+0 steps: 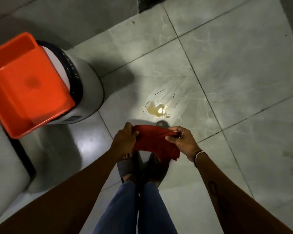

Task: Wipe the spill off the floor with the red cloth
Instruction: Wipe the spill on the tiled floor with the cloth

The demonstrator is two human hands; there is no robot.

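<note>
A small yellowish spill [156, 110] glistens on the grey tiled floor [235, 73], a short way ahead of my feet. I hold the red cloth [155, 141] stretched between both hands, in the air above my sandalled feet. My left hand [124, 141] grips the cloth's left edge with closed fingers. My right hand [183, 141] pinches its right upper edge. The cloth hangs clear of the floor and does not touch the spill.
A white barrel [88, 92] with a dark band stands at the left, topped by an orange plastic tub [25, 85]. A white object [5, 166] sits at the lower left. Open tiles stretch to the right and beyond the spill.
</note>
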